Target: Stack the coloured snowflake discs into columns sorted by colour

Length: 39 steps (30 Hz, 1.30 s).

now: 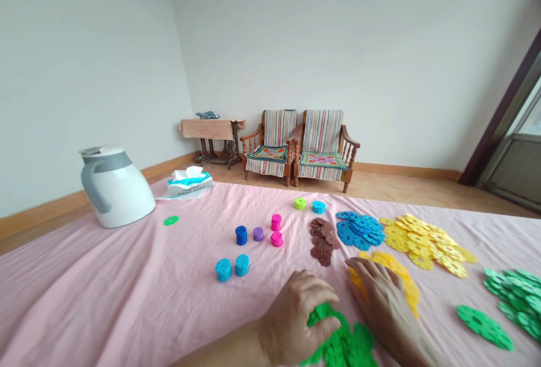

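Note:
My left hand [298,312] curves over the left side of a pile of bright green snowflake discs [344,350]. Its thumb and fingers are apart, and green discs show in the gap between them; whether the fingertips touch any is unclear. My right hand [382,293] lies palm down with fingers stretched out, over the left part of a pile of orange-yellow discs [408,282]. The palm hides part of that pile. Just beyond my hands are a brown disc pile [323,240] and a blue disc pile [361,230].
Yellow discs [426,243] and darker green discs [518,299] lie to the right, near a single large green disc [484,326]. Small stacks, including light blue ones [224,269] and pink ones [276,238], stand left of centre. A white jug [120,192] and a tissue pack [189,184] stand far left.

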Available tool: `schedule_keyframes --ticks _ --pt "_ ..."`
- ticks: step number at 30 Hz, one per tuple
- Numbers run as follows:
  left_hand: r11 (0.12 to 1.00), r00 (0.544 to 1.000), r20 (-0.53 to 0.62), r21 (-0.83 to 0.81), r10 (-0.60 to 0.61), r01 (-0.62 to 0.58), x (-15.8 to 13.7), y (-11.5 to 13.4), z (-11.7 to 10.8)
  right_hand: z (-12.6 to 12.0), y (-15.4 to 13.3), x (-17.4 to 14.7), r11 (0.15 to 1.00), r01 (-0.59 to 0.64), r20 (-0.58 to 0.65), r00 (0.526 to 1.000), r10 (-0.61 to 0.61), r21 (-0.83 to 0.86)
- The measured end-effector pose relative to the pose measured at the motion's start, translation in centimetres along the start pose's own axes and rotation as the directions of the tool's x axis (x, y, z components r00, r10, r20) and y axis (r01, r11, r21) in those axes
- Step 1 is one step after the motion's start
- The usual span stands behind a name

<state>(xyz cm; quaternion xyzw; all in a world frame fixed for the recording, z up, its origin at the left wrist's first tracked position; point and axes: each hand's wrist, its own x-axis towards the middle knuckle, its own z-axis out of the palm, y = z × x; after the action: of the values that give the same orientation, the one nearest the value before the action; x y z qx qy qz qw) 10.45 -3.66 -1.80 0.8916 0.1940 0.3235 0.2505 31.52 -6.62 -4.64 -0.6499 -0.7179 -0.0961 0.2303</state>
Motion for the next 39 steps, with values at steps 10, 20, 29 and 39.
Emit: schedule_keyframes --ticks 10,20,29,39 --pt "0.977 0.986 -0.011 0.134 -0.165 0.165 -1.0 0.2 -1.1 1.4 -1.1 0.1 0.987 0.035 -0.074 0.997 -0.023 0.155" --pt "0.956 0.956 -0.027 0.000 -0.292 0.292 -1.8 -0.3 -1.5 1.5 -3.2 6.1 0.959 0.085 0.000 0.996 -0.088 0.271" --pt "0.855 0.761 -0.393 -0.296 -0.516 0.426 -2.8 -2.6 -1.0 3.7 -7.8 8.8 0.898 0.063 0.048 0.995 -0.093 0.435" --pt "0.707 0.597 -0.380 -0.406 -0.707 0.579 -0.8 -4.9 -1.2 5.6 -9.2 8.8 0.889 -0.039 0.130 0.991 -0.024 0.456"
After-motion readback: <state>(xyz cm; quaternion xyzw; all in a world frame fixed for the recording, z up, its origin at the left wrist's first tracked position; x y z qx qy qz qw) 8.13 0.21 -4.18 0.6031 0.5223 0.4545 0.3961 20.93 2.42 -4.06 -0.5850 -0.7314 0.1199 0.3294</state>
